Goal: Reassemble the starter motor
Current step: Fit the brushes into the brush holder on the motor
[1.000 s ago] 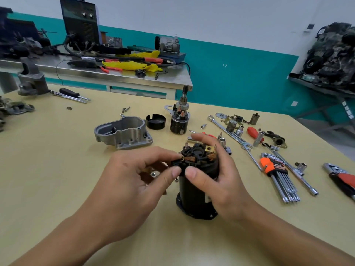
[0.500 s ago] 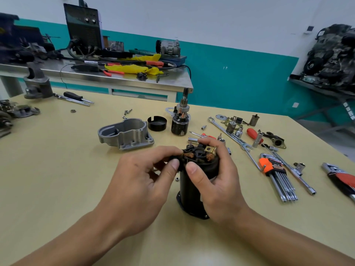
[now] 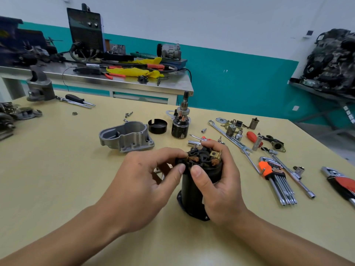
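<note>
A black cylindrical starter motor body [image 3: 190, 194] stands upright on the yellow table. On its top sits the brush holder [image 3: 201, 159] with copper brushes and a brass terminal. My right hand [image 3: 219, 181] wraps around the right side of the body, thumb pressed near the top rim. My left hand [image 3: 146, 181] pinches the brush holder's left edge between thumb and fingers. Farther back stand the armature [image 3: 180, 123] with its shaft up, a black end cap [image 3: 157, 126] and a grey aluminium housing [image 3: 126, 136].
Right of the motor lie a long wrench [image 3: 230, 137], an orange-holder hex key set [image 3: 276, 179], sockets, a red-handled screwdriver [image 3: 253, 138] and small parts. A ratchet [image 3: 338, 181] lies at the far right. A steel bench [image 3: 115, 81] with a welder stands behind.
Both hands and the motor body stay together; the view has shifted slightly. My left fingers have slid a little along the brush holder's edge.
</note>
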